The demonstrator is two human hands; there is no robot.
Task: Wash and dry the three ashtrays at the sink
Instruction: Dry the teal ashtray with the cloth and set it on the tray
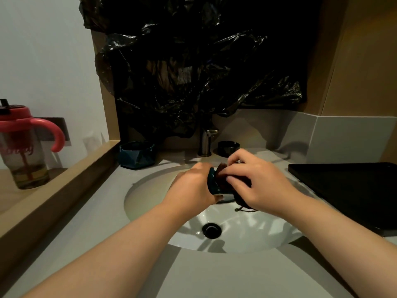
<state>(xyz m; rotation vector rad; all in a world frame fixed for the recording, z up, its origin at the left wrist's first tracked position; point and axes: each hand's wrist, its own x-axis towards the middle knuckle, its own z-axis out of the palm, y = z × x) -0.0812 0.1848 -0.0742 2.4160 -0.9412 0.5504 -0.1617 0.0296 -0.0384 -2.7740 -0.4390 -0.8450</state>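
Observation:
Over the white sink basin, my left hand grips a dark teal ashtray tilted on its side. My right hand holds a dark brown cloth pressed against the ashtray's open face; the cloth's lower end and a cord hang below my fingers. A second teal faceted ashtray stands on the counter at the back left. A black round ashtray stands to the right of the faucet, partly hidden by my right hand.
A black tray lies on the counter at the right. A clear tumbler with a pink lid and handle stands on the wooden ledge at the left. Black plastic sheeting covers the wall behind the faucet. The drain is dark and open.

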